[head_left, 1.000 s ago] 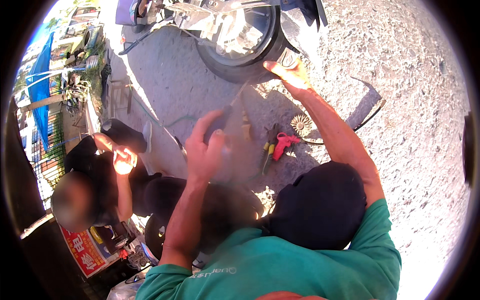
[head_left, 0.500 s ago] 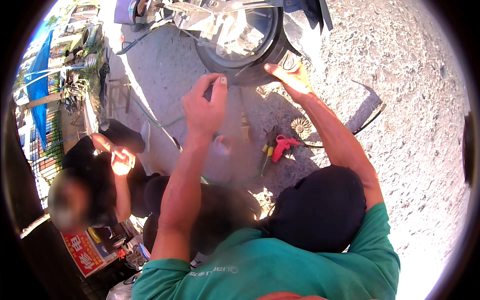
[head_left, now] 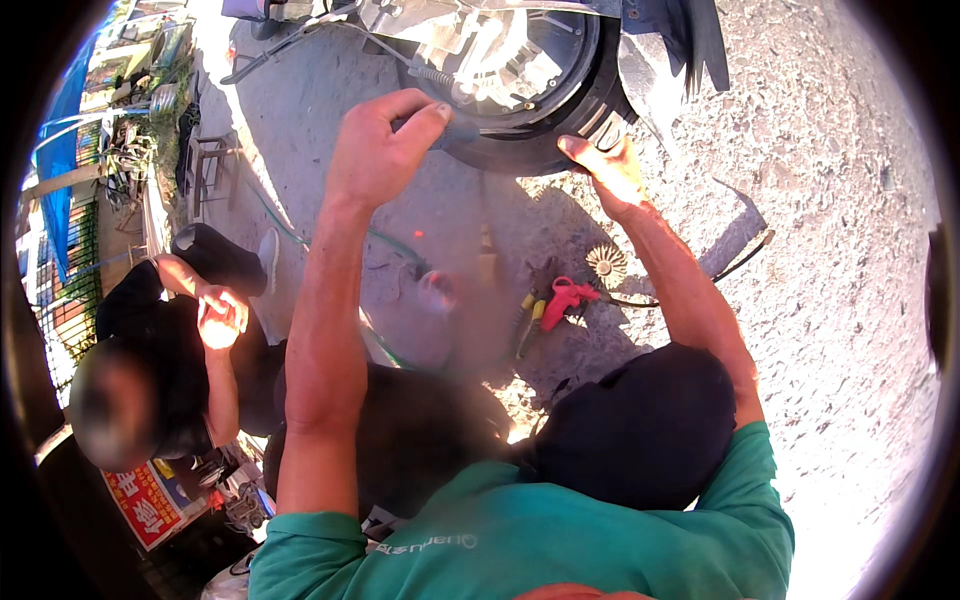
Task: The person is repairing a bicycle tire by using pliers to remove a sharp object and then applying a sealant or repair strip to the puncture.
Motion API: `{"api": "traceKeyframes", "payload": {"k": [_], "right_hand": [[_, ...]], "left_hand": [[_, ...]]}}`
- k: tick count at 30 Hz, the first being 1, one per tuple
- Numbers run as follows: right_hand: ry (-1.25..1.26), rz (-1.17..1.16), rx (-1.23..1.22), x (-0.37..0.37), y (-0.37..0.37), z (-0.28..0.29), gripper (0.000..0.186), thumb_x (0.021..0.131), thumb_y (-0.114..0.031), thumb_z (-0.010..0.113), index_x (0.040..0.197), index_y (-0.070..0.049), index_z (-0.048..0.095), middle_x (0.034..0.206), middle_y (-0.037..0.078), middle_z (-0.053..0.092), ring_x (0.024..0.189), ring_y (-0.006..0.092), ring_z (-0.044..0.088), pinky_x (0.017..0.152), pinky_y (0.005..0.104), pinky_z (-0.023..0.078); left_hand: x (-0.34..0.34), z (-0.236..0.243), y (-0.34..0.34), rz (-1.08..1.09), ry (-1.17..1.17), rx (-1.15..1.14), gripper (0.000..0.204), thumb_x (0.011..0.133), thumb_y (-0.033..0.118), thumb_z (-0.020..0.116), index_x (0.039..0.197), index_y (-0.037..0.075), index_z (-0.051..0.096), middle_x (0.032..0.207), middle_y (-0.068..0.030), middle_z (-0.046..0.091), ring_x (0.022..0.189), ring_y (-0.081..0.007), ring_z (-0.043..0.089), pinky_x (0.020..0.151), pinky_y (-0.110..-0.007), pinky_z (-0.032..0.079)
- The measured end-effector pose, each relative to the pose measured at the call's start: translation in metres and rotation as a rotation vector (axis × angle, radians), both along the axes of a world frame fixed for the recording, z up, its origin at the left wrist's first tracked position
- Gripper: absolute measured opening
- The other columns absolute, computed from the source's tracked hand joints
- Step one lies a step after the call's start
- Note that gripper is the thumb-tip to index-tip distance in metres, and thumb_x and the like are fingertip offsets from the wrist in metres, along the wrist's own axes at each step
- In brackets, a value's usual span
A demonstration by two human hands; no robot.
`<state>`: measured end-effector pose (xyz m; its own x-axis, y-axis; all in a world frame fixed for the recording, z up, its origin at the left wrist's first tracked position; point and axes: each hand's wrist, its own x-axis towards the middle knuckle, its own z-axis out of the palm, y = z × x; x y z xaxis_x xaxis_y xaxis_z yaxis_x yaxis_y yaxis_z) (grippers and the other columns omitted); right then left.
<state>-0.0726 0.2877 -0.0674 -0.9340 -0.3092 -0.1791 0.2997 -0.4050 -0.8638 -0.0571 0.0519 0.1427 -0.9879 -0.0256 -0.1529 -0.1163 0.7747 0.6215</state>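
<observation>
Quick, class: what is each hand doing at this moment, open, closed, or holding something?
Left hand: closed around a dark tool handle next to the tyre.
Right hand: open, fingers resting on the tyre, holding nothing.

Roadside repair spot: bare gravel ground [head_left: 830,200], scooter wheel [head_left: 520,90], scattered pliers [head_left: 545,310].

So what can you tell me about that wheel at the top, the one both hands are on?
The wheel is a black rubber tyre around a shiny silver metal hub, seen partly cut off at the top of the picture. It sits low over sunlit gravel ground, still mounted on a vehicle. The right hand presses flat on the tyre's lower edge. The left hand, fingers closed round a dark tool handle, is at the tyre's left side.
</observation>
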Motion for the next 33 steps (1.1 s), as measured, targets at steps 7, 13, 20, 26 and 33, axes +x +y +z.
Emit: {"api": "traceKeyframes", "payload": {"k": [7, 13, 20, 26, 33], "right_hand": [[-0.130, 0.055, 0.005, 0.003, 0.004, -0.004, 0.053, 0.083, -0.027, 0.088, 0.127, -0.008, 0.065, 0.114, 0.004, 0.074, 0.104, 0.0182, 0.070, 0.091, 0.0382, 0.057], [-0.128, 0.016, -0.078, 0.009, -0.004, 0.003, 0.054, 0.086, -0.032, 0.085, 0.129, -0.008, 0.064, 0.115, 0.007, 0.074, 0.107, 0.0196, 0.070, 0.092, 0.0421, 0.058], [-0.286, -0.038, 0.196, 0.019, -0.004, -0.006, 0.060, 0.091, -0.038, 0.080, 0.132, 0.000, 0.059, 0.121, 0.013, 0.070, 0.106, 0.0236, 0.071, 0.090, 0.0425, 0.059], [0.030, 0.468, 0.970, 0.024, 0.020, 0.087, 0.050, 0.090, -0.041, 0.079, 0.107, 0.005, 0.071, 0.087, 0.010, 0.076, 0.079, 0.0165, 0.072, 0.071, 0.0303, 0.056], [1.159, 0.332, 1.263, -0.018, -0.030, 0.140, 0.025, 0.091, -0.014, 0.070, 0.115, -0.014, 0.074, 0.091, 0.007, 0.069, 0.079, 0.0278, 0.070, 0.071, 0.0402, 0.057]], "left_hand": [[-0.022, 0.001, -0.014, -0.070, -0.050, 0.101, 0.030, 0.096, 0.030, 0.065, 0.094, 0.003, 0.077, 0.072, 0.0022, 0.061, 0.059, -0.0071, 0.051, 0.055, -0.026, 0.040], [-0.041, -0.003, -0.034, -0.156, -0.103, 0.170, 0.033, 0.097, 0.032, 0.064, 0.098, 0.002, 0.078, 0.081, 0.0023, 0.067, 0.059, -0.0061, 0.050, 0.055, -0.024, 0.041], [-0.031, -0.016, -0.040, -0.073, -0.020, 0.248, 0.038, 0.089, 0.036, 0.069, 0.098, 0.001, 0.080, 0.072, -0.0030, 0.068, 0.061, -0.0109, 0.058, 0.058, -0.031, 0.046], [-0.029, -0.029, -0.049, -0.149, 0.165, 0.163, 0.036, 0.092, 0.036, 0.068, 0.097, 0.002, 0.078, 0.073, -0.0011, 0.065, 0.064, -0.0075, 0.056, 0.055, -0.028, 0.043], [-0.026, -0.024, -0.047, -0.158, 0.199, 0.141, 0.039, 0.087, 0.039, 0.065, 0.089, 0.002, 0.075, 0.070, -0.0192, 0.066, 0.064, -0.0316, 0.060, 0.066, -0.043, 0.050]]}}
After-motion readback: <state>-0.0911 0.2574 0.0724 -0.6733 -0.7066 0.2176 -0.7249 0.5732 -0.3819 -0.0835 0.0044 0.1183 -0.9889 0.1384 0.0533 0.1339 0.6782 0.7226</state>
